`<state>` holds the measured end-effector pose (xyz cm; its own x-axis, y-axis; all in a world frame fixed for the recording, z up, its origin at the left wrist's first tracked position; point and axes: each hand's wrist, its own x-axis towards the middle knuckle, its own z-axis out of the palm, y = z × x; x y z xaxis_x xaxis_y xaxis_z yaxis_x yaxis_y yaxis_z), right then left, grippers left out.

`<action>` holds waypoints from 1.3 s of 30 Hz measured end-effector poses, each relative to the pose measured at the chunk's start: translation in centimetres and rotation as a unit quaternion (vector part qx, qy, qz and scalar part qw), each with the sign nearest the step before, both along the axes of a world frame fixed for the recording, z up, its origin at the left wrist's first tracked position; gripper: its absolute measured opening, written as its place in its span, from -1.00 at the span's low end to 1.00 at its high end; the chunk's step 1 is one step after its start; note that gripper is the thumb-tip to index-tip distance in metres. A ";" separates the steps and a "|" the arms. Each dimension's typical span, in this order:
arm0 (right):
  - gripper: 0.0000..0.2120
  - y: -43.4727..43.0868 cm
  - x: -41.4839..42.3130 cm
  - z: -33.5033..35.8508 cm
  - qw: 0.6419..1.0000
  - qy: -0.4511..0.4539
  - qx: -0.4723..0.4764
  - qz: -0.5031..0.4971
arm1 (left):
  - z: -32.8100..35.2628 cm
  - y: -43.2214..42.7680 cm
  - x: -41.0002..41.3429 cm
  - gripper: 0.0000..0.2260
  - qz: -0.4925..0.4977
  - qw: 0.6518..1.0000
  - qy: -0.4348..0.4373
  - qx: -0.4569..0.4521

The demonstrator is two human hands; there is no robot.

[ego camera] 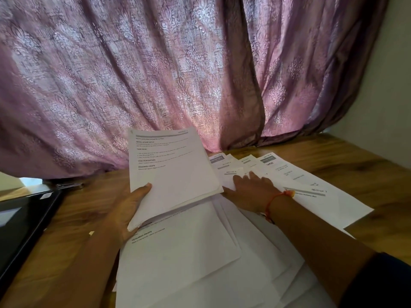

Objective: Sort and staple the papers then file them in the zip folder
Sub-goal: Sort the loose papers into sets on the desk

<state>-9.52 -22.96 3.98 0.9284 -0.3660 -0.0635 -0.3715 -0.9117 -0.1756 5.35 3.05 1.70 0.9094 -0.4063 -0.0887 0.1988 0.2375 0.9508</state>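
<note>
My left hand [130, 210] grips a small stack of printed papers [173, 174] by its lower left edge and holds it tilted up above the table. My right hand [249, 190] rests with straight fingers on a fan of loose printed sheets [311, 192] spread over the wooden table [355, 165]. More white sheets [189, 263] lie overlapping in front of me, under both forearms. A dark zip folder [22, 227] lies flat at the left. Beyond it sits a small metal object that looks like a stapler [70, 186].
A purple patterned curtain [155, 74] hangs right behind the table and drapes onto its far edge. A pale wall [389, 85] stands at the right. An orange thread bracelet [280, 196] circles my right wrist.
</note>
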 end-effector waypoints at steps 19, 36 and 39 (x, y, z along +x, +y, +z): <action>-0.07 1.0 0.3 -1.0 0.999 0.032 0.033 -0.003 | -0.6 0.0 0.6 -0.65 0.008 0.999 -0.030 0.018; -0.25 0.7 0.5 -1.2 0.999 0.027 0.017 0.008 | -0.7 0.1 0.6 -0.64 0.001 0.997 -0.057 0.043; -0.27 0.3 0.7 -1.1 0.999 0.019 0.025 0.022 | -0.7 0.0 0.6 -0.64 0.002 0.998 -0.054 0.044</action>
<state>-8.81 -22.63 2.92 0.9400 -0.3209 -0.1159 -0.3388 -0.9176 -0.2077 5.95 3.08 1.02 0.9171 -0.3978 -0.0244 0.0924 0.1527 0.9839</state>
